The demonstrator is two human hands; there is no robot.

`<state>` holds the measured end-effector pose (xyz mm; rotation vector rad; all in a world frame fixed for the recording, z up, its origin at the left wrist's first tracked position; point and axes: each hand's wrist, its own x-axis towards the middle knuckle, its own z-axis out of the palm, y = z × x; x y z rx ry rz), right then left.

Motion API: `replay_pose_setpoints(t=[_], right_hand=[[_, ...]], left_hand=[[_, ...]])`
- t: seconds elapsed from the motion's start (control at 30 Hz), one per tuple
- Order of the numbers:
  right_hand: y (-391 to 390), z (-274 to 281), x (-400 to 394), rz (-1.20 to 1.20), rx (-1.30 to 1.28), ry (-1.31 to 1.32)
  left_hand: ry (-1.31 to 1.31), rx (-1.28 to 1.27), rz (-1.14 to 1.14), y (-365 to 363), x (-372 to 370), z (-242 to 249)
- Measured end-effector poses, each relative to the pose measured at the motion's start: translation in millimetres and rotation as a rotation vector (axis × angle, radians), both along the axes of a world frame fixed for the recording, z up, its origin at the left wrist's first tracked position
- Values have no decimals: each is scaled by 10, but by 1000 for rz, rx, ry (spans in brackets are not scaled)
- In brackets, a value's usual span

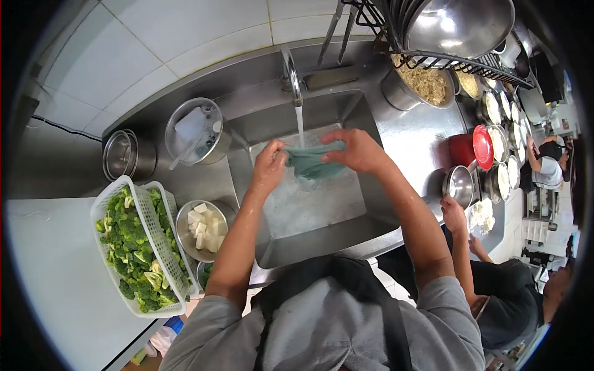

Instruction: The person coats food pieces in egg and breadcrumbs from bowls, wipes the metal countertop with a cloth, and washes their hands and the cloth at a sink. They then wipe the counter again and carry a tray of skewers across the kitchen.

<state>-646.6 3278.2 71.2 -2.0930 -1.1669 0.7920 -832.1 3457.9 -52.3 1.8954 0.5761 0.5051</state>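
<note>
A wet green cloth (312,162) is stretched between my two hands over the sink (315,224). My left hand (270,166) grips its left end, fingers closed. On the other side, my right hand (357,150) pinches the cloth's right end between thumb and fingers. Water runs from the faucet (293,77) just behind the cloth, down into the sink. The sink floor looks wet, with water and some foam on it.
Left of the sink stand a pot of soapy water (213,148), a bowl of white chunks (201,247) and a white basket (148,230) of broccoli. A pot of noodles (402,93) and a dish rack (458,60) are at right. A co-worker's hand (455,215) holds a metal bowl (459,185).
</note>
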Motion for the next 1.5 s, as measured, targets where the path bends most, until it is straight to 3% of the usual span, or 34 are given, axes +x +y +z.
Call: replay_pose_setpoints(t=[0.03,0.07,0.1,0.2,0.3,0.37,0.47,0.6,0.67,0.77,0.87,0.9,0.97,1.0,1.07,1.13,1.17,1.23,1.27,1.33,1.37,1.43,1.5], right_hand=[[-45,-39,37,3,-36,-124],[-81,-122,81,7,-69,-248],[-87,-198,122,14,-100,-374],[-109,-293,120,-112,234,-512],[-102,-208,147,-264,204,-467],[-67,-111,107,-177,208,-473],[-21,-2,137,-35,68,-554],[-109,-166,448,46,-33,-705],[-137,-208,556,53,58,-555],[-87,-304,647,-51,170,-223],[-15,-568,784,-320,362,337],[10,-708,806,-426,442,556],[190,-1240,645,-582,475,301],[356,-1425,516,-660,492,170],[626,-1381,-226,-358,531,-133],[730,-1144,-748,-151,496,-326],[742,-1032,-848,-94,446,-371],[792,-1221,-708,-212,288,-253],[826,-1301,-508,-294,376,-419],[883,-1402,-547,-437,367,-406],[919,-1434,-569,-508,359,-402],[870,-1024,-880,-381,531,-344],[803,-889,-1054,-279,628,-226]], left_hand=[[43,-69,8,27,-1,207],[-104,20,55,19,40,334],[-82,35,34,23,48,454],[-3,146,-25,98,89,637],[166,279,-104,179,-7,561],[276,267,-142,169,-60,439],[48,306,-34,112,-78,248],[197,331,46,158,-86,108],[194,345,33,144,-75,61],[404,525,-11,144,-68,-168],[63,311,0,242,-58,-312],[-91,-170,5,261,-5,-413],[-389,-1132,17,275,162,-597],[-348,-1265,144,188,313,-511],[-266,-1513,406,-23,675,-230],[-236,-1704,129,-24,702,-219],[-221,-1743,98,-69,706,-241],[-184,-1765,152,-230,690,-291],[-169,-1742,231,-305,703,-308],[-194,-1742,280,-258,745,-493],[-275,-1721,163,-228,683,-638],[-449,-1660,-76,-75,529,-822],[-415,-1852,-262,95,564,-1150]])
